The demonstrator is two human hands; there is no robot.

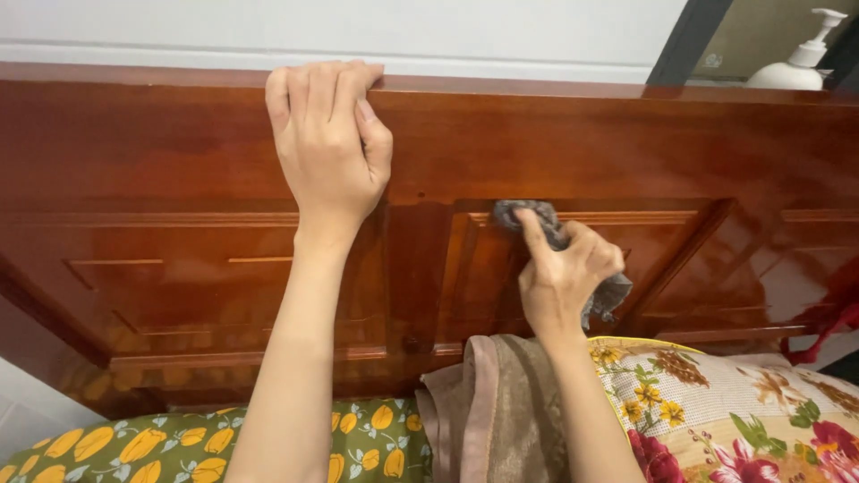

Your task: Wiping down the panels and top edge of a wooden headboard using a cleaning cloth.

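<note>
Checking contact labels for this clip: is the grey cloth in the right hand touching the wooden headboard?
Touching. The head view shows the right hand pressing the grey cloth flat against the wooden headboard at a panel's upper edge, with no gap visible.

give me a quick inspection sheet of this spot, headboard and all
surface: glossy red-brown wooden headboard, panelled
job's things: grey cloth pressed against a panel edge
clutter: brown towel, tulip-print pillow, floral pillow below; white pump bottle behind
grippers: left hand grips the headboard's top edge; right hand holds the cloth
cables: nothing seen
surroundings: white wall above
</note>
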